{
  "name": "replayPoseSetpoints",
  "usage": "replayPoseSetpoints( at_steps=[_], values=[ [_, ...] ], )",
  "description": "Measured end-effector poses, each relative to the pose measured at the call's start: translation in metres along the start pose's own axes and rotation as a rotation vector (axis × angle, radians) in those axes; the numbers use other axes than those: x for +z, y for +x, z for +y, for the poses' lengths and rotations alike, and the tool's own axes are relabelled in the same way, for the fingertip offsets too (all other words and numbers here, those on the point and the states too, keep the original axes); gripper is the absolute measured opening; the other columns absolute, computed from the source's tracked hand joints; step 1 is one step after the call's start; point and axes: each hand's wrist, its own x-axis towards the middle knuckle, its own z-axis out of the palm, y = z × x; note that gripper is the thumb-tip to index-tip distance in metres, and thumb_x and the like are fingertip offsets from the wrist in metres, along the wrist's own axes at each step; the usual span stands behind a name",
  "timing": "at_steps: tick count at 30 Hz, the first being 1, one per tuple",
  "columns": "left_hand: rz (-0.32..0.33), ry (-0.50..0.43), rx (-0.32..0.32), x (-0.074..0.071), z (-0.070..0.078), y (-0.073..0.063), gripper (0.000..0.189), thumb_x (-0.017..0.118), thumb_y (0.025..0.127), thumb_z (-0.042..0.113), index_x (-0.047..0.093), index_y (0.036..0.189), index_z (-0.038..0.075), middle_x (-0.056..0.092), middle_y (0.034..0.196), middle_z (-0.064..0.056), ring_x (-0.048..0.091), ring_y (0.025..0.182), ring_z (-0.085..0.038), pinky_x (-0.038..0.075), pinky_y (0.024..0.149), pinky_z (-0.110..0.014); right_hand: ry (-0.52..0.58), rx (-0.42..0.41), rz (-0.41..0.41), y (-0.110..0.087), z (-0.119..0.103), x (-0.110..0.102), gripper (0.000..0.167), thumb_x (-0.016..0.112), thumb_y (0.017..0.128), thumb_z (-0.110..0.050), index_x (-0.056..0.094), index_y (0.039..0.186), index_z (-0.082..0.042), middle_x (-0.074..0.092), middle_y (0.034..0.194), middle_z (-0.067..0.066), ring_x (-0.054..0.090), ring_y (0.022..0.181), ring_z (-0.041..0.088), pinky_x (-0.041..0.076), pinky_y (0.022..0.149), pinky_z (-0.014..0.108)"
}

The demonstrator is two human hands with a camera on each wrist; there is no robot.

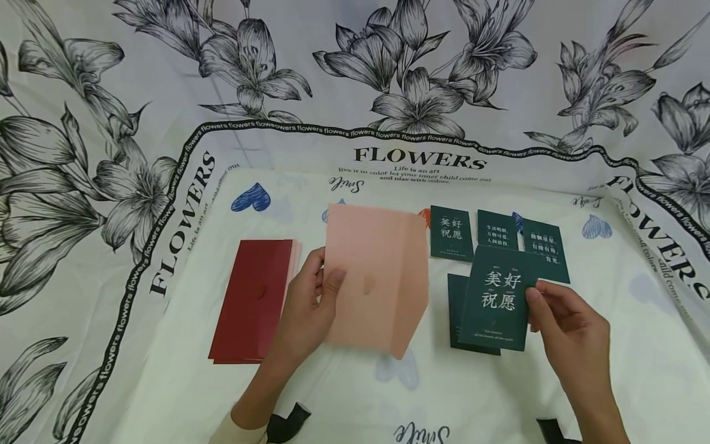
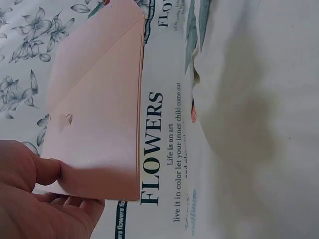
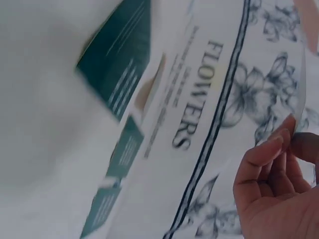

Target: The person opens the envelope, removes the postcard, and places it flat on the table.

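My left hand [image 1: 307,305] grips a pink envelope [image 1: 360,277] by its left edge, thumb on the near face. The pointed flap [image 1: 412,290] stands unfolded on the right. In the left wrist view, a small heart-shaped cut [image 2: 66,119] shows near the envelope's middle. My right hand [image 1: 577,333] pinches a dark green card [image 1: 496,314] with white Chinese writing by its right edge, between thumb and fingers. The card is held up beside the envelope, a gap between them. From the right wrist, this card appears almost edge-on above the fingertips [image 3: 289,122].
Left of my left hand lies a stack of dark red envelopes [image 1: 249,290] with pink edges showing beside it. Several green cards lie on the right: one [image 1: 451,233] at the back, others partly behind the held card. The white tablecloth [image 1: 183,376] has printed flowers and lettering.
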Motion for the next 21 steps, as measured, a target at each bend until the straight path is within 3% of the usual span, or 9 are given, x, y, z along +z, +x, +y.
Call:
replayPoseSetpoints(
  at_steps=[4, 6, 11, 15, 21],
  values=[
    [0.008, 0.011, -0.006, 0.0, 0.0, -0.001, 0.044, 0.053, 0.112, 0.023, 0.045, 0.154, 0.013, 0.066, 0.132, -0.003, 0.067, 0.114, -0.017, 0.058, 0.095, -0.039, -0.186, 0.078, 0.016, 0.01, 0.024, -0.024, 0.028, 0.07, 0.104, -0.017, 0.073, 0.13, -0.006, 0.071, 0.09, -0.023, 0.067, 0.068, 0.0, 0.053, 0.063, 0.012],
    [0.015, 0.003, -0.013, -0.001, 0.001, -0.002, 0.047, 0.051, 0.113, 0.022, 0.041, 0.159, 0.015, 0.061, 0.142, -0.001, 0.064, 0.122, -0.018, 0.055, 0.102, -0.039, -0.278, 0.121, -0.018, 0.017, 0.039, -0.035, 0.033, 0.068, 0.106, -0.026, 0.072, 0.131, -0.005, 0.073, 0.092, -0.018, 0.066, 0.068, -0.002, 0.053, 0.06, 0.013],
    [-0.003, -0.011, -0.031, 0.0, 0.001, -0.002, 0.056, 0.049, 0.114, 0.022, 0.03, 0.167, 0.019, 0.041, 0.165, 0.004, 0.047, 0.146, -0.018, 0.041, 0.118, -0.039, -0.457, 0.177, -0.142, 0.024, 0.072, -0.056, 0.049, 0.061, 0.108, -0.041, 0.069, 0.131, 0.001, 0.078, 0.106, 0.021, 0.057, 0.069, -0.01, 0.051, 0.055, 0.017],
    [-0.029, -0.008, -0.047, 0.002, 0.001, -0.002, 0.059, 0.048, 0.114, 0.025, 0.025, 0.169, 0.021, 0.034, 0.168, 0.007, 0.039, 0.152, -0.016, 0.036, 0.12, -0.037, -0.515, 0.208, -0.178, 0.024, 0.088, -0.065, 0.053, 0.059, 0.108, -0.045, 0.068, 0.13, 0.002, 0.078, 0.102, 0.02, 0.051, 0.07, -0.015, 0.046, 0.054, 0.022],
    [-0.051, 0.032, -0.067, 0.002, 0.002, -0.002, 0.062, 0.049, 0.114, 0.024, 0.022, 0.169, 0.016, 0.035, 0.168, 0.001, 0.042, 0.149, -0.021, 0.039, 0.118, -0.042, -0.556, 0.192, -0.213, 0.028, 0.101, -0.065, 0.049, 0.06, 0.108, -0.043, 0.069, 0.128, 0.002, 0.079, 0.096, 0.015, 0.051, 0.071, -0.003, 0.041, 0.053, 0.026]
  ],
)
